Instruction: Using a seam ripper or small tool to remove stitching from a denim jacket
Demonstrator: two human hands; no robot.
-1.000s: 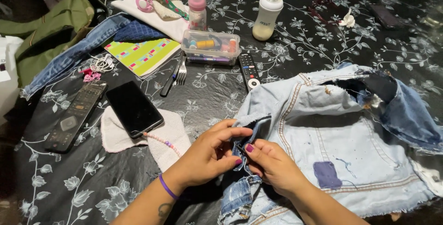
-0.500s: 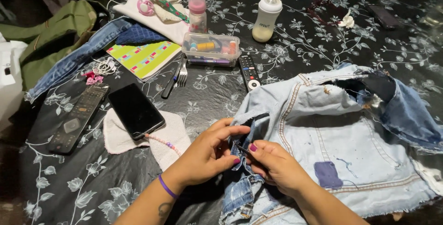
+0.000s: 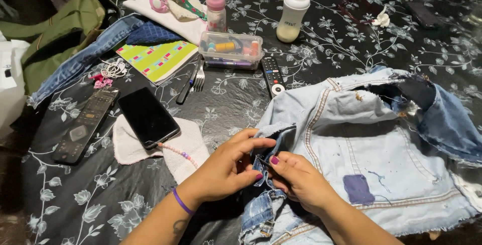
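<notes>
the left hand [image 3: 228,167] and the right hand [image 3: 296,179] meet over the near left corner of a pale blue frayed denim jacket [image 3: 371,149], both pinching a fold of its cloth between thumb and fingertips; something thin and dark shows between the fingers, too small to tell what. the jacket lies spread on the black flower-print tablecloth [image 3: 321,49], with a purple square patch [image 3: 359,189] right of the hands.

left of the jacket, a black smartphone [image 3: 147,116] rests on a white towelling cloth [image 3: 188,147], with a long black remote control [image 3: 85,123] further left. beyond the jacket's left edge lies a smaller black remote [image 3: 272,76], then a clear plastic box of small items [image 3: 231,50], a metal fork [image 3: 199,77] and a yellow-green patterned notebook [image 3: 158,59]. further back stand a white baby bottle [image 3: 292,14] and a pink-capped bottle [image 3: 216,5].
</notes>
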